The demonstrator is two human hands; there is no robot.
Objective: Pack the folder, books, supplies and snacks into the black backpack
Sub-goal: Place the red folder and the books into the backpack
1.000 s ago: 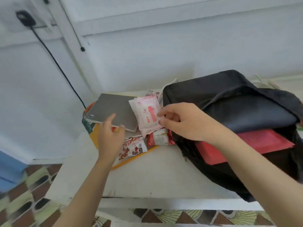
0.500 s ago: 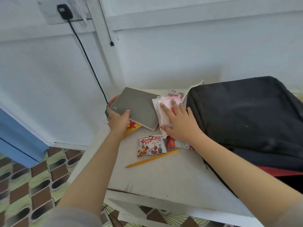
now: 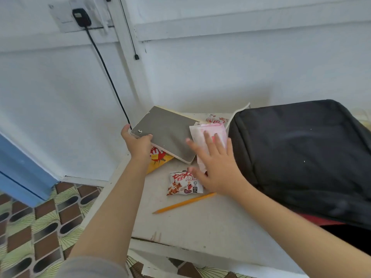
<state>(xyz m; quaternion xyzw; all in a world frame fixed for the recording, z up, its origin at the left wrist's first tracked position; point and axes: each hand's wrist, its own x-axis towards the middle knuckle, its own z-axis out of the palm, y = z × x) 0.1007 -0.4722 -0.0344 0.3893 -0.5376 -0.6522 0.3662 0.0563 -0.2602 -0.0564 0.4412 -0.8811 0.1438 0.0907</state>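
Observation:
The black backpack [image 3: 297, 157] lies on the right of the white table [image 3: 200, 223], a red folder [image 3: 319, 220] showing at its lower opening. My left hand [image 3: 138, 144] grips the near corner of a grey book [image 3: 168, 134], lifting it off a yellow-and-red book [image 3: 158, 160] beneath. My right hand [image 3: 216, 169] lies flat, fingers spread, on a pink-and-white packet [image 3: 208, 133] beside the backpack. A red-and-white snack packet [image 3: 183, 184] and a yellow pencil [image 3: 184, 202] lie in front. Another snack packet [image 3: 215, 118] peeks out behind.
A black cable [image 3: 108, 75] runs from a wall plug [image 3: 81, 17] down behind the table's far left corner. The table's left edge drops to a patterned tile floor [image 3: 40, 227]. A blue panel [image 3: 18, 171] stands at the left.
The backpack flap has dropped shut, covering most of the red folder. My right hand let go of the pink packet and now rests flat on it. My left hand took hold of the grey book.

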